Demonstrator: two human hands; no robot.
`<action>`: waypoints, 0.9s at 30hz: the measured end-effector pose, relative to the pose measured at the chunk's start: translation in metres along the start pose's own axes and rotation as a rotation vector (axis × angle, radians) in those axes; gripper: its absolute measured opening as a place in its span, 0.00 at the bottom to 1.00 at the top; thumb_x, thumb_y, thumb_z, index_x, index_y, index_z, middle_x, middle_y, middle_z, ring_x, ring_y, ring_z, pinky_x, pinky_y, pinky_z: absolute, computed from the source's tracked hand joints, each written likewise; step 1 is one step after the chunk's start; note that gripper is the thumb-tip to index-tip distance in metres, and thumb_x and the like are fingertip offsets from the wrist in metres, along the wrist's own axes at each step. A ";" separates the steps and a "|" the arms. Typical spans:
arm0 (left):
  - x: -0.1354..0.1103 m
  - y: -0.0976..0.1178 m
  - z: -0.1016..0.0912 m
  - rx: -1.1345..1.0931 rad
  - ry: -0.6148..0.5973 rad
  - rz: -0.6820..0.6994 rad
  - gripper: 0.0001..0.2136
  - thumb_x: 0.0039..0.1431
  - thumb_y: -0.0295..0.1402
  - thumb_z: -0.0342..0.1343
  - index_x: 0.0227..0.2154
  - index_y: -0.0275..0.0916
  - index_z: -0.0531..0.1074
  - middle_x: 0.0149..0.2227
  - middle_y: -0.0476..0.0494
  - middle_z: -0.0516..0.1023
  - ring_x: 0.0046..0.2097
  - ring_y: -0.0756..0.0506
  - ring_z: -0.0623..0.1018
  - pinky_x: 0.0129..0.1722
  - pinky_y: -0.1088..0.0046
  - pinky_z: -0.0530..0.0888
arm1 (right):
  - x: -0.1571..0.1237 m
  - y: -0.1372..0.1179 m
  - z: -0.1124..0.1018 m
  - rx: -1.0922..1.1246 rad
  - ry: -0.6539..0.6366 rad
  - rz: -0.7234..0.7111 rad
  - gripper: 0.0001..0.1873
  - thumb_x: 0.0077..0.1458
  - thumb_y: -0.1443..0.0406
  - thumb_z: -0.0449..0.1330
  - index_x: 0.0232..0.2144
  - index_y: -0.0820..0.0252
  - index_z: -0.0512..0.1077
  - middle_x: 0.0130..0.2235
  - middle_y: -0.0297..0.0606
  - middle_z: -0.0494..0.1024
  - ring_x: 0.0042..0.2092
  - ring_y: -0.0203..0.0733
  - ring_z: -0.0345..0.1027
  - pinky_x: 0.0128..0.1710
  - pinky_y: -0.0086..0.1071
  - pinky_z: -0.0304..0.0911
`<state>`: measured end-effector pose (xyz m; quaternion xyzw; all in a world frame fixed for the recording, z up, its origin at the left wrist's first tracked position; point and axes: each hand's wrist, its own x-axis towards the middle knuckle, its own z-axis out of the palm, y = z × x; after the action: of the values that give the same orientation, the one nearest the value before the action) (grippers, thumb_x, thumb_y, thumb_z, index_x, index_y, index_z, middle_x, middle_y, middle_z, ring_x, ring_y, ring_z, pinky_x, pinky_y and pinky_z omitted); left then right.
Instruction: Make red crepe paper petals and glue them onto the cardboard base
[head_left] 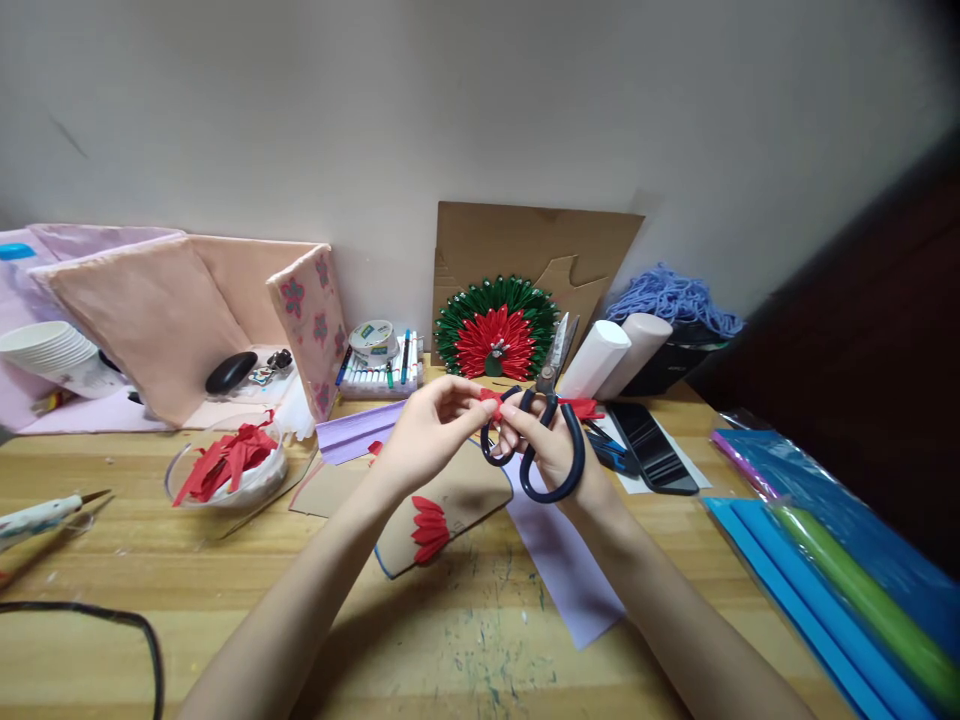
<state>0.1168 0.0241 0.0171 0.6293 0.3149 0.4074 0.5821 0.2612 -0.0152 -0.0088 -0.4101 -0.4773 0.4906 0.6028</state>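
Between the fingertips of my left hand (pixel 439 425) and my right hand (pixel 551 440) is a small red strip (pixel 491 400), pinched by both. Scissors (pixel 553 370) with dark blue handles hang on my right hand, their blades pointing up and slightly apart. Below my hands lies a cardboard piece (pixel 480 490) bearing a fan of red petals (pixel 430 530). A purple paper sheet (pixel 566 570) is under my right wrist. More red strip (pixel 581 408) shows just beyond my right hand. Whether it joins the pinched piece is hidden.
A clear bowl (pixel 174 478) with red strips stands left, near a glue gun (pixel 45 518) and black cable (pixel 150 630). A red-green peacock craft (pixel 495 330) leans at the back. Right are a phone (pixel 652 447), white rolls (pixel 596 358) and wrapped coloured sheets (pixel 840 550).
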 end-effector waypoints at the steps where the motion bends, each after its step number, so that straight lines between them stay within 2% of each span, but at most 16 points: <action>1: -0.001 0.000 0.003 -0.011 -0.026 -0.013 0.10 0.51 0.36 0.60 0.31 0.34 0.69 0.31 0.45 0.75 0.34 0.49 0.75 0.37 0.72 0.71 | 0.000 -0.001 -0.001 -0.024 0.003 -0.014 0.12 0.52 0.59 0.60 0.23 0.60 0.67 0.18 0.28 0.67 0.21 0.32 0.63 0.25 0.26 0.63; 5: -0.005 0.002 0.011 -0.064 -0.027 -0.036 0.10 0.54 0.36 0.57 0.27 0.35 0.66 0.25 0.50 0.72 0.29 0.51 0.72 0.32 0.74 0.69 | 0.000 -0.004 0.000 -0.042 0.018 -0.003 0.15 0.51 0.55 0.61 0.23 0.61 0.68 0.18 0.29 0.68 0.22 0.32 0.64 0.26 0.27 0.64; 8: -0.004 0.005 0.009 -0.076 0.031 -0.040 0.09 0.53 0.36 0.58 0.26 0.35 0.66 0.25 0.52 0.70 0.29 0.52 0.71 0.33 0.76 0.67 | -0.002 -0.008 0.005 0.042 0.002 0.131 0.25 0.49 0.44 0.56 0.24 0.61 0.67 0.17 0.29 0.66 0.21 0.34 0.64 0.26 0.30 0.66; 10: -0.003 0.006 0.005 -0.059 0.090 -0.048 0.09 0.52 0.35 0.58 0.26 0.35 0.67 0.25 0.51 0.70 0.30 0.52 0.70 0.34 0.76 0.67 | -0.006 -0.011 0.009 0.076 -0.088 0.252 0.33 0.44 0.36 0.50 0.27 0.61 0.66 0.18 0.30 0.66 0.21 0.36 0.65 0.26 0.33 0.68; 13: 0.000 0.007 -0.001 -0.044 0.138 -0.061 0.08 0.51 0.35 0.57 0.25 0.35 0.67 0.25 0.52 0.69 0.29 0.52 0.69 0.34 0.76 0.66 | -0.013 -0.011 0.014 0.031 -0.262 0.363 0.40 0.39 0.31 0.45 0.27 0.61 0.65 0.19 0.30 0.65 0.21 0.35 0.65 0.26 0.33 0.68; 16: 0.002 0.006 -0.005 -0.043 0.162 -0.051 0.08 0.51 0.34 0.57 0.25 0.35 0.67 0.24 0.52 0.68 0.29 0.52 0.68 0.33 0.76 0.66 | -0.019 -0.005 0.018 0.013 -0.342 0.422 0.41 0.37 0.29 0.42 0.29 0.60 0.63 0.18 0.28 0.63 0.19 0.34 0.63 0.25 0.33 0.67; 21: 0.002 0.004 -0.004 -0.025 0.204 -0.038 0.08 0.51 0.34 0.57 0.23 0.36 0.66 0.23 0.52 0.67 0.28 0.53 0.67 0.30 0.77 0.65 | -0.024 0.005 0.021 -0.005 -0.344 0.427 0.41 0.34 0.28 0.41 0.27 0.58 0.60 0.17 0.26 0.61 0.18 0.33 0.61 0.22 0.30 0.64; 27: 0.000 0.006 -0.002 -0.011 0.231 -0.013 0.08 0.52 0.34 0.56 0.23 0.36 0.65 0.23 0.53 0.66 0.27 0.53 0.66 0.29 0.78 0.63 | -0.028 -0.005 0.025 -0.126 -0.360 0.383 0.40 0.34 0.28 0.41 0.25 0.58 0.58 0.17 0.25 0.59 0.18 0.32 0.59 0.21 0.28 0.61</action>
<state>0.1147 0.0246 0.0233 0.5729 0.3817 0.4751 0.5480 0.2355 -0.0434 -0.0035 -0.4358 -0.5199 0.6301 0.3778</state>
